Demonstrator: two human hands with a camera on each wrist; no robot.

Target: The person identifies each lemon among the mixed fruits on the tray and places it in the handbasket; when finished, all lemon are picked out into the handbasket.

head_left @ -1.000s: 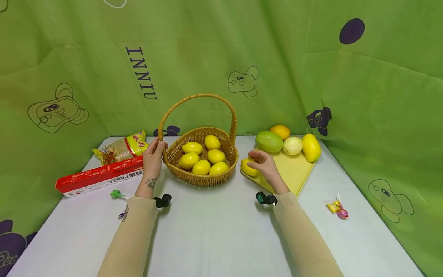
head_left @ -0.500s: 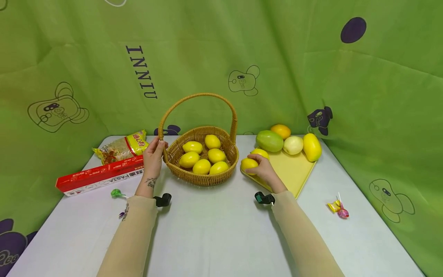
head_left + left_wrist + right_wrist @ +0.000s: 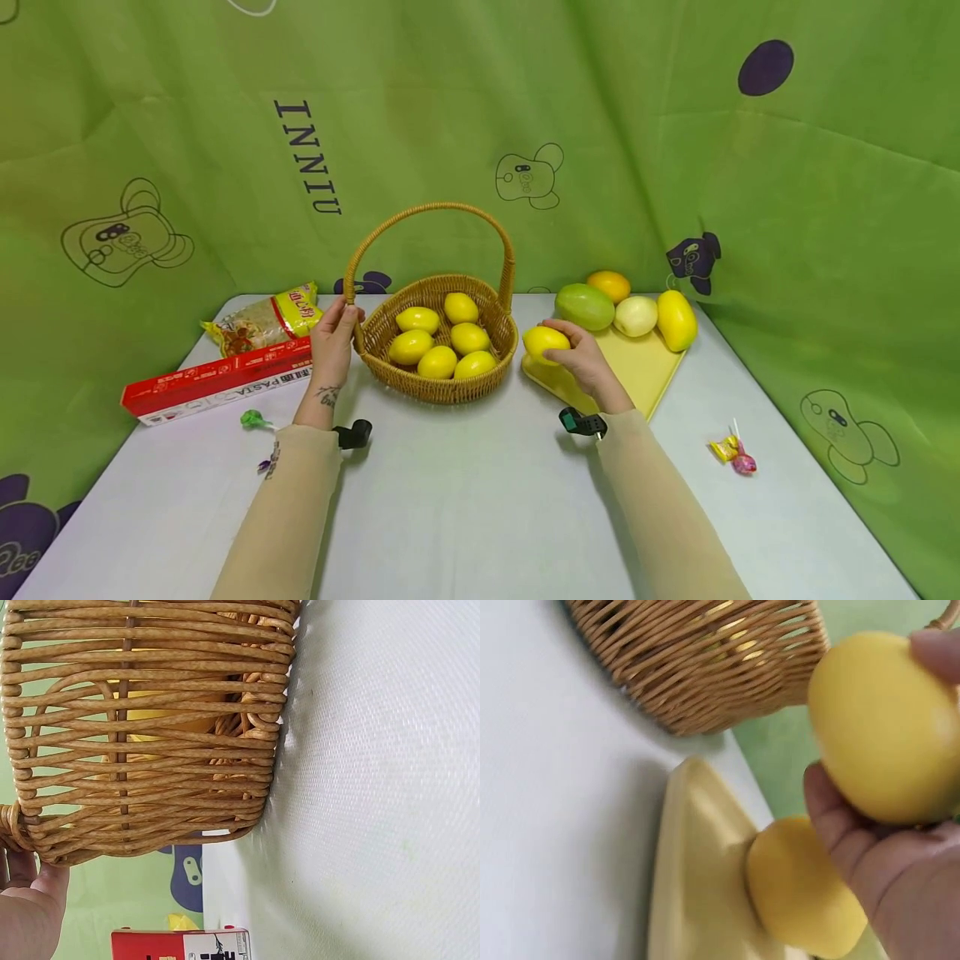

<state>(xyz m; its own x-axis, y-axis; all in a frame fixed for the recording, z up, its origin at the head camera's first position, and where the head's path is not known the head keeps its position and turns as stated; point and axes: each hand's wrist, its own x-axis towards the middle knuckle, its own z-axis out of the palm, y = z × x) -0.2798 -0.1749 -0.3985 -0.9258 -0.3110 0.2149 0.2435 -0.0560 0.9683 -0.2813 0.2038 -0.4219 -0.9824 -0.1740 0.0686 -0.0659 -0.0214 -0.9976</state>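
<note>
My left hand (image 3: 332, 343) grips the foot of the handle at the left side of a wicker basket (image 3: 435, 388). Several yellow lemons (image 3: 437, 362) lie inside it. Over the left part of a pale yellow tray (image 3: 630, 375), my right hand (image 3: 588, 367) holds a lemon (image 3: 545, 344) between thumb and fingers. In the right wrist view, the held lemon (image 3: 877, 727) is raised off the tray, and a second lemon (image 3: 799, 889) rests on the tray below it. The head view has that second lemon hidden behind the hand.
At the tray's back lie a green mango-like fruit (image 3: 585, 307), an orange fruit (image 3: 608, 287), a pale round fruit (image 3: 636, 317) and a long yellow fruit (image 3: 677, 322). A red pasta box (image 3: 217, 379) and a food bag (image 3: 262, 321) sit left. Wrapped candies (image 3: 731, 454) lie right.
My right hand has closed its fingers round the front lemon on the tray and lifted it slightly. The left hand and basket have stayed in place.
</note>
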